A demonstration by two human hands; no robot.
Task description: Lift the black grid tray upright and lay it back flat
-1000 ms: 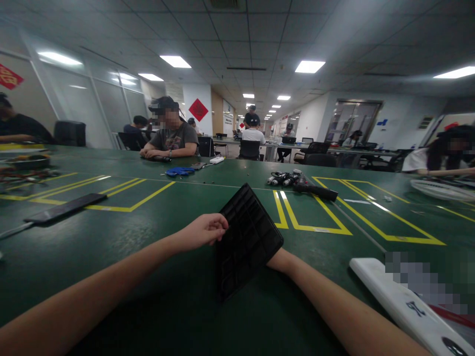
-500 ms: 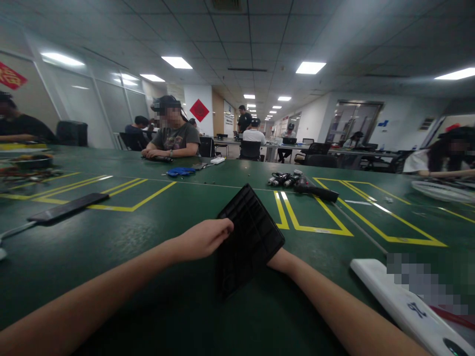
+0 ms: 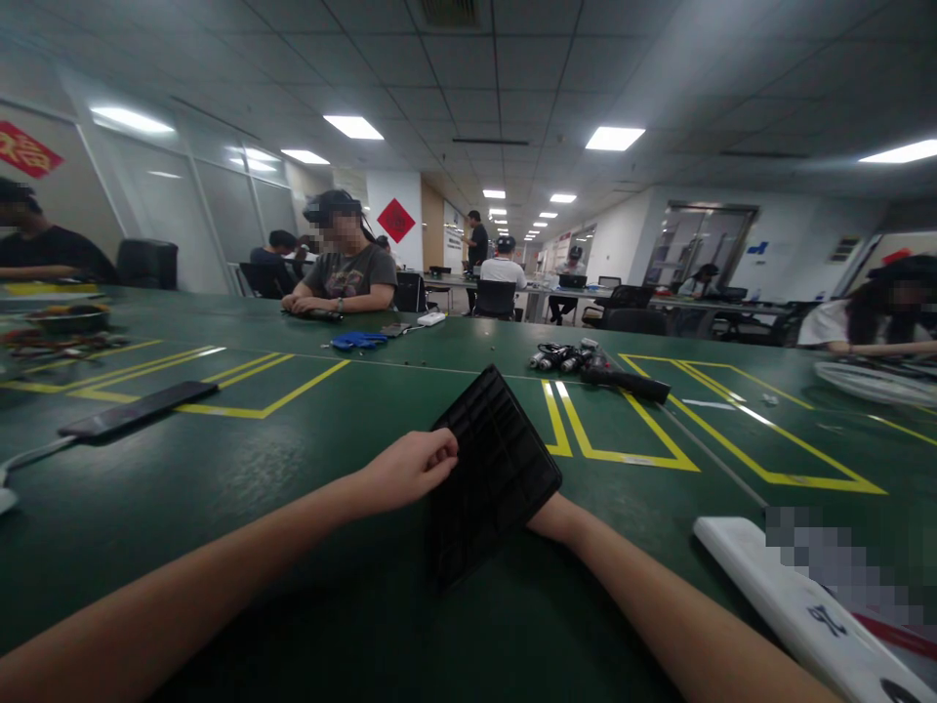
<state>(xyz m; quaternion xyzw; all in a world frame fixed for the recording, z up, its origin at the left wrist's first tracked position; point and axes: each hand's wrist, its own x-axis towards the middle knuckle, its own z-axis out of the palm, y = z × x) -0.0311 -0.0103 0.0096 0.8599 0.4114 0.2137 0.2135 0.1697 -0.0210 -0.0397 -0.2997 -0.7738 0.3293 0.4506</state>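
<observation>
A flat black tray (image 3: pixel 498 469) with a grid of compartments is held tilted above the green table (image 3: pixel 307 547). Curled fingers of my left hand (image 3: pixel 417 467) are at the tray's left edge; whether they pinch something small cannot be made out. Behind the tray's lower right edge is my right hand (image 3: pixel 550 516), which supports it from the far side; its fingers are hidden by the tray.
A phone (image 3: pixel 139 408) with a white cable lies left. Ahead are a blue item (image 3: pixel 358 340), metal parts (image 3: pixel 562 356) and a black tool-like object (image 3: pixel 626 381). Right stands a white device (image 3: pixel 791 596). A person (image 3: pixel 347 259) sits across; yellow tape marks the table.
The fingers of my left hand have shifted slightly at the tray's edge. The tray and my right hand look nearly unchanged, and the view has moved a little.
</observation>
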